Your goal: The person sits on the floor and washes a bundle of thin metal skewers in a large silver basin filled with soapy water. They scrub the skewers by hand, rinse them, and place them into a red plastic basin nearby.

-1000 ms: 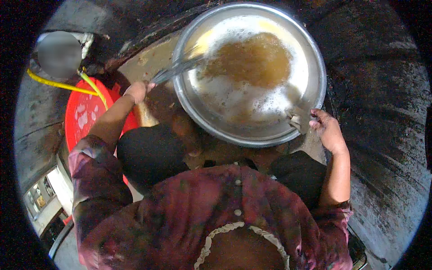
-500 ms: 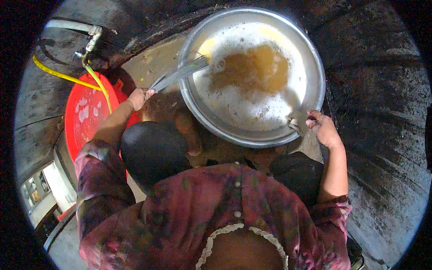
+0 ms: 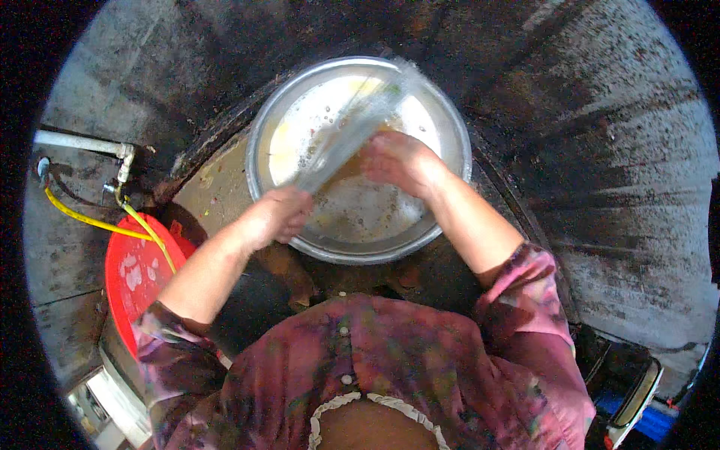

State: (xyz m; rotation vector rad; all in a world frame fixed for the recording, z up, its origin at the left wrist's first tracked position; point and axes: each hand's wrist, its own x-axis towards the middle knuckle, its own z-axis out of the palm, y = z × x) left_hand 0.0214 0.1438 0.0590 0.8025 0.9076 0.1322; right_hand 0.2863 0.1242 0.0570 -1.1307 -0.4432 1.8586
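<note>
A large round metal basin of foamy, yellowish-brown liquid sits in front of me. My left hand is closed at the basin's near left rim, around the near end of a long, translucent, silvery thing. It slants up and right over the foam, and motion smears its far end, where a touch of green shows. I cannot make out its kind. Over the liquid, right beside this thing, is my right hand. Its fingers are blurred, so whether they hold anything is unclear.
A red plastic basin leans on its side at the left. Above it, a yellow hose runs from a white pipe with a tap. Dark, stained walls surround the spot. A blue thing lies at the lower right.
My right hand has moved from the basin's right rim to over the liquid. My left hand has come nearer the basin, swinging the translucent thing across it. The whole view has shifted.
</note>
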